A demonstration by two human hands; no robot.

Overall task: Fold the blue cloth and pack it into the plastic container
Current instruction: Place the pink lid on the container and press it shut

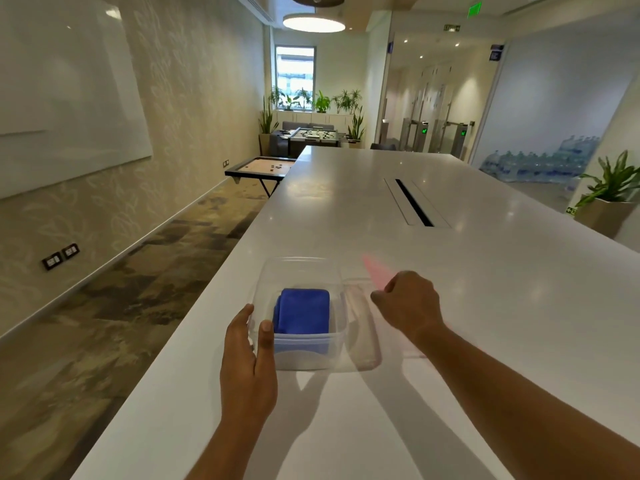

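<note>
The blue cloth [303,315] lies folded into a thick rectangle inside the clear plastic container [304,356], which stands on the white table [502,306] near its left edge. My left hand [247,362] grips the container's near left corner, thumb over the rim. My right hand [410,303] is just right of the container, fingers closed on a clear lid [362,327] with a pinkish edge. The lid is motion-blurred and tilted beside the container's right wall.
The table's left edge drops to carpeted floor close to the container. A long cable slot [414,202] runs down the table's middle farther away. A low game board [263,167] stands past the far left corner, and a potted plant [613,188] stands at the right.
</note>
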